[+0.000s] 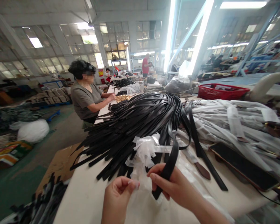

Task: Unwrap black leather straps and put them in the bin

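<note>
My right hand (170,183) is closed round the end of a black strap (171,158), which bends up toward a large pile of similar black straps (140,115) on the table. My left hand (120,193) is just left of it, with thumb and forefinger pinched together. Something pale and small shows at those fingertips, too small to name. Right beyond both hands, a bunch of translucent white strips (146,147) lies against the pile. Another loose black strap end (214,174) lies on the tabletop to the right.
Straps wrapped in white material (224,121) are heaped at the right, near a dark flat board (244,165) and a red basket (221,91). A co-worker (86,90) stands at the table's left edge by small gold-coloured pieces (122,98). More straps (46,202) lie lower left.
</note>
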`<state>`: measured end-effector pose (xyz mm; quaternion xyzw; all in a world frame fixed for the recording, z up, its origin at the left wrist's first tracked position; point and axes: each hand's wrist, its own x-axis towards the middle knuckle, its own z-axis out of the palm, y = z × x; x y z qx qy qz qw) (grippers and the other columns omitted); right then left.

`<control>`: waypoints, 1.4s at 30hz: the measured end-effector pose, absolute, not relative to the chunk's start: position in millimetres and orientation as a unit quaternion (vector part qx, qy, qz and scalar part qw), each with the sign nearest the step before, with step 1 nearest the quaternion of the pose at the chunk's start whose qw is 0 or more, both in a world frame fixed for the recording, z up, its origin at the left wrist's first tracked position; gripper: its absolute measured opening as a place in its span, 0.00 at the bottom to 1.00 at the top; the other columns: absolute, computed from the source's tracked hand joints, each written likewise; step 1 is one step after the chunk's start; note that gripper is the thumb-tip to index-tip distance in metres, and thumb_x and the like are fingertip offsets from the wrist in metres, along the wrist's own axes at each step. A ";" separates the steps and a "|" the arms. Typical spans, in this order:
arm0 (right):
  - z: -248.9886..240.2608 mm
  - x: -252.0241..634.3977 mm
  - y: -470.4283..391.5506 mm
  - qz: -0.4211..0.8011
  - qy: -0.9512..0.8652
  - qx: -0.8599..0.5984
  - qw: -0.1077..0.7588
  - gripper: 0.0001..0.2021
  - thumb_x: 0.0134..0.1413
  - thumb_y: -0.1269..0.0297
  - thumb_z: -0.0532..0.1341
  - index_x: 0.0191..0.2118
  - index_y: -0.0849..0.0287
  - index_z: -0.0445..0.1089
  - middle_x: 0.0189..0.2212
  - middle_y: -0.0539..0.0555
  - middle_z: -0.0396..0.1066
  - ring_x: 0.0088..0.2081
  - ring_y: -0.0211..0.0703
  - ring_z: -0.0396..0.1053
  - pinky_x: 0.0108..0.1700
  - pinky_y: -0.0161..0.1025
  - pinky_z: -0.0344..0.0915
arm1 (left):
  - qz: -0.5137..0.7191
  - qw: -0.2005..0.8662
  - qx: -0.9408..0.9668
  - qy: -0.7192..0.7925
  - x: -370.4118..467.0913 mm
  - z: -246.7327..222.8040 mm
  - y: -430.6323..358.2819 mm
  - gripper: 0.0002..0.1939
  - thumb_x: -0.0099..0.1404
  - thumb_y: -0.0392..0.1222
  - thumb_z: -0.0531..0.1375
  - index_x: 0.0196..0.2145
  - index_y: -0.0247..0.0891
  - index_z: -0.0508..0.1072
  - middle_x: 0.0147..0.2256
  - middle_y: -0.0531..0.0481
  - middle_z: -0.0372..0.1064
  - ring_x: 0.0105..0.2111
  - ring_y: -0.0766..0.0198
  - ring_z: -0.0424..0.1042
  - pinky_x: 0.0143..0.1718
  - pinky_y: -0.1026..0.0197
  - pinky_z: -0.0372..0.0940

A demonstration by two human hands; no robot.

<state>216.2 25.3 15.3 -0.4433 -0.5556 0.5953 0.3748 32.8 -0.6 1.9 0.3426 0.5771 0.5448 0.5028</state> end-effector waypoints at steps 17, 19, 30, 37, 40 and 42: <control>32.1 204.6 34.9 0.636 -0.527 -0.340 0.449 0.19 0.51 0.49 0.67 0.36 0.63 0.72 0.27 0.54 0.73 0.20 0.31 0.65 0.22 0.30 0.62 | 0.532 0.467 0.364 0.605 36.9 13.3 -0.4 0.19 0.39 0.38 0.70 0.24 0.37 0.63 0.14 0.61 0.63 0.16 0.75 0.59 0.21 0.73 0.52; 32.8 201.5 34.4 0.641 -0.529 -0.336 0.443 0.19 0.50 0.49 0.67 0.36 0.63 0.72 0.27 0.53 0.72 0.21 0.32 0.65 0.23 0.31 0.63 | 0.533 0.470 0.364 0.602 37.6 15.0 -0.1 0.18 0.38 0.37 0.69 0.24 0.37 0.63 0.14 0.60 0.64 0.15 0.74 0.59 0.20 0.73 0.53; 28.6 202.1 34.5 0.624 -0.547 -0.327 0.452 0.14 0.52 0.54 0.67 0.36 0.62 0.73 0.30 0.54 0.74 0.23 0.32 0.66 0.24 0.31 0.64 | 0.507 0.481 0.383 0.604 36.1 12.7 -2.6 0.18 0.39 0.39 0.70 0.24 0.37 0.64 0.13 0.59 0.64 0.14 0.75 0.57 0.19 0.73 0.50; 24.8 202.9 33.8 0.634 -0.553 -0.324 0.432 0.14 0.51 0.55 0.67 0.35 0.63 0.74 0.27 0.52 0.72 0.22 0.32 0.66 0.24 0.31 0.64 | 0.504 0.487 0.383 0.602 34.5 8.8 -1.1 0.19 0.39 0.39 0.70 0.24 0.38 0.64 0.13 0.59 0.66 0.14 0.74 0.60 0.20 0.73 0.53; 24.5 204.2 33.7 0.636 -0.568 -0.325 0.409 0.14 0.52 0.55 0.67 0.35 0.63 0.74 0.26 0.51 0.70 0.22 0.32 0.65 0.24 0.30 0.63 | 0.504 0.500 0.375 0.596 35.6 7.5 -1.3 0.20 0.39 0.40 0.71 0.26 0.37 0.64 0.15 0.55 0.71 0.15 0.72 0.64 0.21 0.72 0.55; 24.7 205.3 33.6 0.638 -0.585 -0.324 0.383 0.14 0.52 0.54 0.66 0.34 0.63 0.74 0.24 0.50 0.69 0.22 0.31 0.64 0.24 0.30 0.62 | 0.498 0.519 0.367 0.590 36.3 7.7 -1.9 0.21 0.39 0.40 0.72 0.28 0.37 0.66 0.17 0.51 0.74 0.16 0.70 0.67 0.22 0.72 0.57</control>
